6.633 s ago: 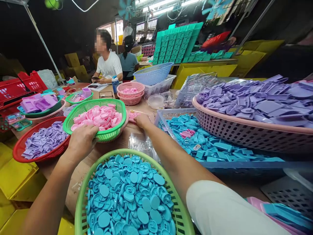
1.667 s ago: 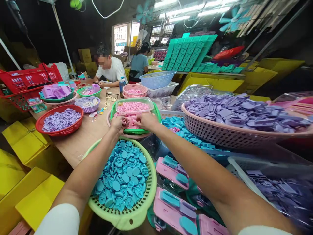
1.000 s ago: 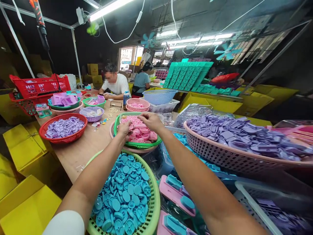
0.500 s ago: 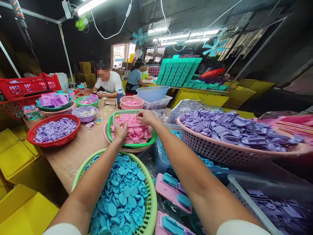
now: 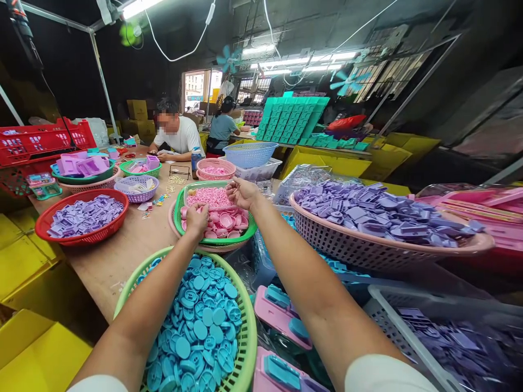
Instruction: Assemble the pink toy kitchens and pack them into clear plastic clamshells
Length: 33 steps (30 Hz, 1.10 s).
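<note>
Curving pink plastic (image 5: 226,220) beside left hand (image 5: 197,219)

Discs (image 5: 200,329) in front basket (image 5: 252,326), cups (image 5: 226,220) in tub (image 5: 229,240) behind, beads (image 5: 209,196) beyond cups, bowl (image 5: 84,238) to tub's left, broad basket (image 5: 347,245) right, crate (image 5: 408,334) before it.

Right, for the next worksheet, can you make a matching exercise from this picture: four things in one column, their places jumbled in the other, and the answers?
Things
1. Blue discs
2. Small pink bits
3. Large pink pieces
4. Light blue basket

Places
A. On a white basket, towards the back
B. In a clear tray, close to the left hand and right hand
C. In the pale green basket nearest the camera
D. In the bright green basket, on the near side of the tray

Right pairs: 1-C, 2-B, 3-D, 4-A
</note>
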{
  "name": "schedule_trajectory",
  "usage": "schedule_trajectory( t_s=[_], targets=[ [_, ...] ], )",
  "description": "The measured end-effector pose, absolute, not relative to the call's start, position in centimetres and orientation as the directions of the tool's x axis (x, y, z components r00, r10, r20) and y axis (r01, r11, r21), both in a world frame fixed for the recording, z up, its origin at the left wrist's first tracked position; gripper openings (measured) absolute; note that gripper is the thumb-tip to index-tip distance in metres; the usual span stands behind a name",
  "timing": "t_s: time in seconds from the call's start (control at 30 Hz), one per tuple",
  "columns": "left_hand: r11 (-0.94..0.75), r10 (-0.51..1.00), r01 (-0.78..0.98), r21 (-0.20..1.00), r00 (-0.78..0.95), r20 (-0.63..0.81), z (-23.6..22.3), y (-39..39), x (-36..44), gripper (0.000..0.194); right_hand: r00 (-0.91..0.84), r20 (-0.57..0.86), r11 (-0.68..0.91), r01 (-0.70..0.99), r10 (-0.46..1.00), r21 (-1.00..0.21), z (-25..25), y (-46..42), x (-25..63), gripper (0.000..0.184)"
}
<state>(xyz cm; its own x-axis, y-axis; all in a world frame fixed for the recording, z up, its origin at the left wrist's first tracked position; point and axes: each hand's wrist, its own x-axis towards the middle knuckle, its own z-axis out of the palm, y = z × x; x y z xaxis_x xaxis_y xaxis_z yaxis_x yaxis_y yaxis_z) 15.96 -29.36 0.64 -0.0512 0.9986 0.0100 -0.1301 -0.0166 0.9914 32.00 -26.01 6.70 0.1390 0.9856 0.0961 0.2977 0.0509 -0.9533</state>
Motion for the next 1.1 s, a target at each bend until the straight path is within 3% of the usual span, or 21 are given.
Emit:
schedule_trajectory(
  t_s=[0.1, 0.27, 0.4, 0.5, 0.63, 0.8, 0.93, 1.1],
  targets=[
    [-0.013, 0.999, -0.134, 0.991, -0.039, 0.008, 0.6, -29.3, 16.0, 0.007, 0.168, 0.132, 0.034, 0.485, 0.977, -0.874, 6.2, -25.3, 31.7, 0.031],
    [-0.013, 1.000, -0.136, 0.991, -0.025, 0.009, 0.3, -29.1, 16.1, 0.006, 0.121, 0.159, 0.007, 0.774, 0.980, -0.633, 5.9, -24.5, 32.2, 0.025],
    [-0.012, 1.000, -0.133, 0.991, -0.015, 0.010, 0.2, -28.9, 16.1, 0.005, 0.067, 0.106, -0.003, 0.856, 0.992, -0.517, 5.8, -24.2, 32.4, 0.020],
    [-0.014, 1.000, -0.133, 0.991, -0.011, 0.012, 0.1, -28.9, 16.1, 0.005, 0.067, 0.110, 0.006, 0.833, 0.992, -0.553, 5.7, -24.2, 32.2, 0.023],
    [-0.010, 1.000, -0.136, 0.991, -0.006, 0.010, 0.1, -29.0, 16.1, 0.005, 0.111, 0.107, 0.010, 0.647, 0.988, -0.762, 6.0, -24.8, 32.0, 0.027],
    [-0.009, 1.000, -0.149, 0.989, -0.009, 0.008, 0.1, -29.1, 16.2, 0.008, 0.095, -0.051, -0.071, 0.212, 0.994, -0.975, 7.0, -25.9, 32.0, 0.026],
    [-0.008, 1.000, -0.151, 0.989, -0.008, 0.007, 0.2, -29.1, 16.1, 0.009, 0.067, -0.157, -0.151, -0.093, 0.985, -0.984, 7.5, -26.2, 31.8, 0.025],
    [-0.010, 1.000, -0.151, 0.989, -0.003, 0.010, 0.2, -29.2, 16.1, 0.007, 0.042, -0.245, -0.218, -0.329, 0.968, -0.919, 7.4, -26.2, 31.8, 0.023]
  ],
)
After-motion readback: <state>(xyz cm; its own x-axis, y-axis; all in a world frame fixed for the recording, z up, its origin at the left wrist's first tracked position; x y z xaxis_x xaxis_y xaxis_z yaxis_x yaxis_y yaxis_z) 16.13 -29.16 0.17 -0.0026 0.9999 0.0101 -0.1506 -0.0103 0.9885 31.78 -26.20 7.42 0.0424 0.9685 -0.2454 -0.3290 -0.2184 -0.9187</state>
